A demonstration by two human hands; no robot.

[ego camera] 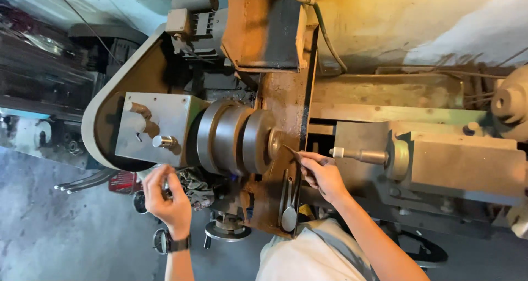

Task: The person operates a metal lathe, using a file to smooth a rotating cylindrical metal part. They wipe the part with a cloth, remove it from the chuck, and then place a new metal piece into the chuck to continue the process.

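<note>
While the right hand (323,175) pinched a thin pointed tool (291,151) against the lathe's round workpiece (274,142) at its ten o'clock, the forearm ran back toward five. The left hand (168,196) curled loosely below the metal housing (157,128), fingers half closed on nothing visible.

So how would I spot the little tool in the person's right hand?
Find the stack of grey metal discs in the middle of the rusty lathe. Just right of them, the right hand pinches a thin dark blade, its tip against the small disc on the end. Unlike the round shiny spindle beside it, it is flat and pointed.
</note>
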